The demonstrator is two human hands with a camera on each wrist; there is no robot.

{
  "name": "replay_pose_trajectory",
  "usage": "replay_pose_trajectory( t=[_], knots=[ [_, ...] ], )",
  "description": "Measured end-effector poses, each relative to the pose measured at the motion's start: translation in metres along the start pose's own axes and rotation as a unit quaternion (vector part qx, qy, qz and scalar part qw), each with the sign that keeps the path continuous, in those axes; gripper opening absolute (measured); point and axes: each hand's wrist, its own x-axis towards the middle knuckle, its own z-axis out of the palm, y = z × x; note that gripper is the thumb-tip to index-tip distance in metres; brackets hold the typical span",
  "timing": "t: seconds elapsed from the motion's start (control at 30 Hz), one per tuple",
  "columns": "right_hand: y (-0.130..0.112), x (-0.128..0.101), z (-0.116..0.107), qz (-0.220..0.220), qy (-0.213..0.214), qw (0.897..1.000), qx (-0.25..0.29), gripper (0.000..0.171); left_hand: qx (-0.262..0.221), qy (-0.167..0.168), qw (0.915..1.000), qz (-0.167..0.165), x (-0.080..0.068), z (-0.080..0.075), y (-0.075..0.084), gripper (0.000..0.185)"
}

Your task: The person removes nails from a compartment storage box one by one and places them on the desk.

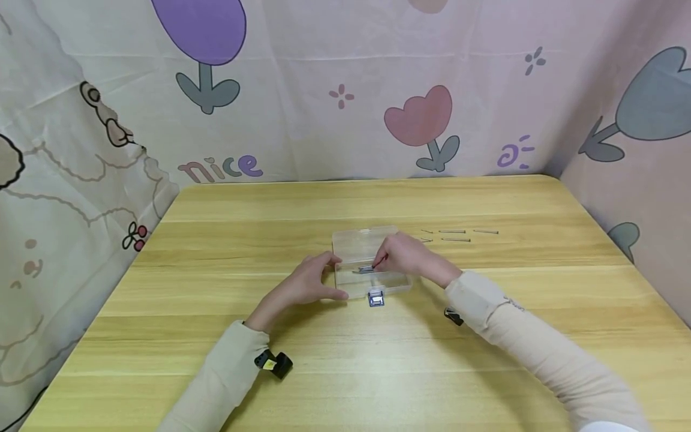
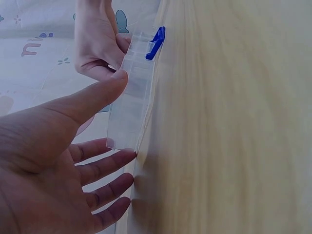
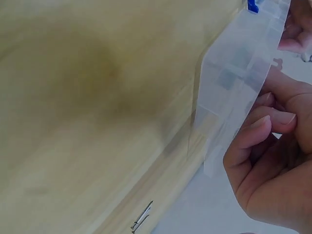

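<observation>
The right hand (image 1: 407, 257) hides part of the clear box (image 1: 363, 245).

The left hand (image 2: 48, 161) is spreading wide, its thumb pressing against the side of the clear plastic box (image 2: 130, 105) on the table (image 2: 229, 122). The right hand (image 2: 97, 41) is reaching in at the far end, beside the blue latch (image 2: 156, 43).

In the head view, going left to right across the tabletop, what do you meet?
Left hand → clear plastic box → right hand → loose nails lying on the table.
</observation>
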Motion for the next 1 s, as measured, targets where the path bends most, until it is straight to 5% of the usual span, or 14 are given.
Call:
replay_pose_trajectory(
  t=[0.53,1.0],
  knots=[
    [-0.01,0.008,-0.003,-0.01,-0.019,0.995,-0.098,0.007,-0.005,0.002,1.0,0.005,0.0,0.0,0.0,0.071],
    [0.005,0.009,-0.002,-0.074,-0.018,0.995,-0.057,0.006,-0.001,0.004,1.0,0.006,0.0,0.001,-0.002,0.071]
  ],
)
